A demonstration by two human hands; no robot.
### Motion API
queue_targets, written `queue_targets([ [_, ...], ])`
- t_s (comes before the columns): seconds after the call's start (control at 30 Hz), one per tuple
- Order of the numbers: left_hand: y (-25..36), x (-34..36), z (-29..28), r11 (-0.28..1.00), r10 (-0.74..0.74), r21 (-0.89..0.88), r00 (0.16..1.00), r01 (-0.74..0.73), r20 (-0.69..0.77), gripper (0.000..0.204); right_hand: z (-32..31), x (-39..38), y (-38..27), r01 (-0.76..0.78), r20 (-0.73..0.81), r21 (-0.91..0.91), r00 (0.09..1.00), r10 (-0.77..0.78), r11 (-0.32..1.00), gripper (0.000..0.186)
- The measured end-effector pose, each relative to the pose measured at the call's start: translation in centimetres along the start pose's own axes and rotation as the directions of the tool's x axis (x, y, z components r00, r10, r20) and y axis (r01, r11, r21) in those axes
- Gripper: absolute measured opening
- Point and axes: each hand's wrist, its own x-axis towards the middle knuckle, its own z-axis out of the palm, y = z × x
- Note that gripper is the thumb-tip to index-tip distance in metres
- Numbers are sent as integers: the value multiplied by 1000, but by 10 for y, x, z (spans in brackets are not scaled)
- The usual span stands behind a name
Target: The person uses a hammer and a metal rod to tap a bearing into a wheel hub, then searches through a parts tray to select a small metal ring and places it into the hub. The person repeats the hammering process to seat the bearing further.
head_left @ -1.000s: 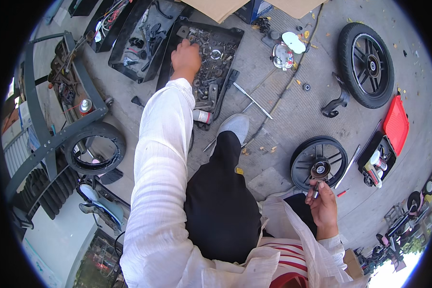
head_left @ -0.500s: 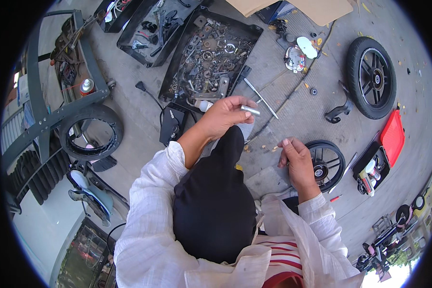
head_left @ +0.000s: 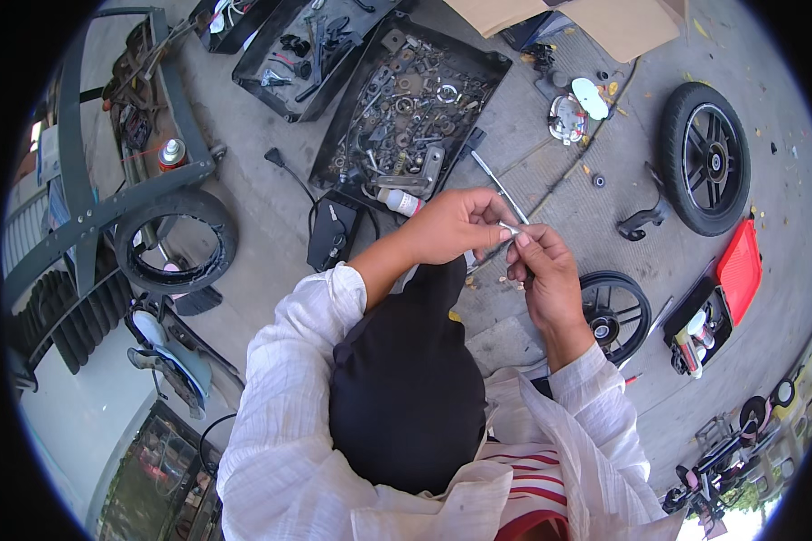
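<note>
In front of my chest both hands meet at a small silver metal cylinder (head_left: 509, 230). My left hand (head_left: 453, 225) pinches it between thumb and fingers. The fingertips of my right hand (head_left: 552, 275) are closed on its other end, and most of the piece is hidden. Just beyond the hands lies a long metal bar (head_left: 496, 180) on the concrete. A white bottle (head_left: 399, 201) leans at the near edge of a black tray (head_left: 481, 79) full of loose bolts, nuts and washers. Below the left hand is my black-clad knee (head_left: 406, 397).
At the right are a wheel with a tyre (head_left: 716, 162), a bare black rim (head_left: 615, 316) and an opened toolbox with a red lid (head_left: 740, 269). On the left stand a grey metal frame (head_left: 90, 216), a loose tyre (head_left: 128, 236) and a spray can (head_left: 171, 153). Cardboard (head_left: 627, 27) lies far ahead.
My left hand has moved right and slightly down with the metal cylinder. My right hand has risen to meet it, and its fingers have closed on the piece. The view has shifted slightly.
</note>
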Motion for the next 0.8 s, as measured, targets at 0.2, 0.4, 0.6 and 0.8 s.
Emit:
queue_targets([
  [0.2, 15, 17, -68, 972, 214, 185, 867, -143, -450, 16, -27, -3, -4, 20, -55, 121, 998, -14, 992, 16],
  [0.4, 17, 64, -191, 130, 456, 868, 749, 479, -481, 58, -59, -23, -3, -3, -72, 146, 997, 13, 989, 17],
  [0.6, 6, 81, -157, 117, 226, 811, 780, 573, -584, 62, -66, -36, 5, -53, -96, 107, 993, 63, 993, 17],
  [0.8, 2, 45, -98, 67, 75, 859, 856, 507, -511, 66, -56, -36, 4, -76, -108, 114, 990, 88, 991, 17],
])
